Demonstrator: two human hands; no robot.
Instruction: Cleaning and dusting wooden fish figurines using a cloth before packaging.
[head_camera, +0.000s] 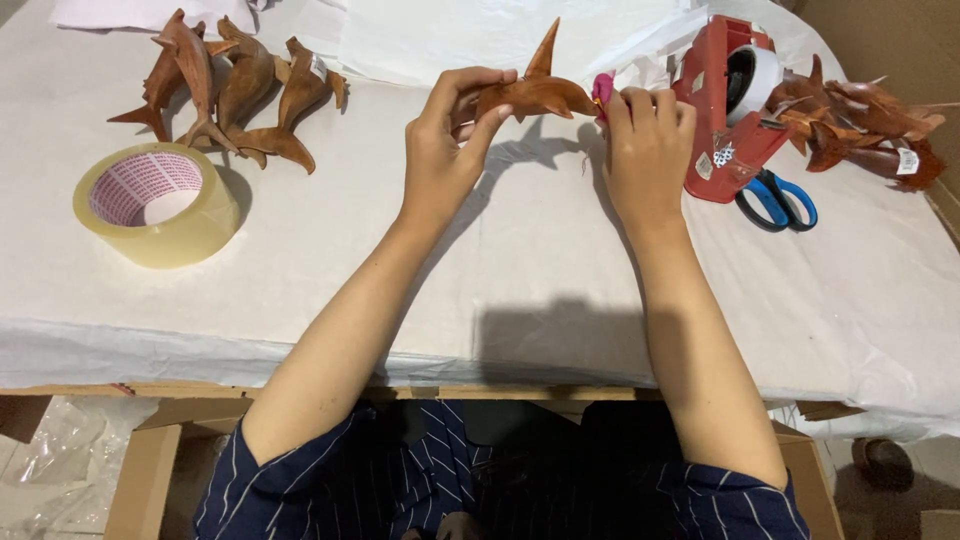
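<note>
Both my hands hold a carved brown wooden dolphin (535, 92) above the white-covered table (520, 280). My left hand (445, 140) pinches its tail end between thumb and fingers. My right hand (645, 145) is closed at its nose end, where a small pink piece (603, 88) shows against my fingertips. The dolphin's fin points up.
A pile of wooden dolphins (225, 85) lies at the back left, another pile (860, 120) at the back right. A large roll of clear tape (155, 205) sits left. A red tape dispenser (730, 105) and blue-handled scissors (778, 198) sit right. Cardboard boxes (140, 470) stand below the table edge.
</note>
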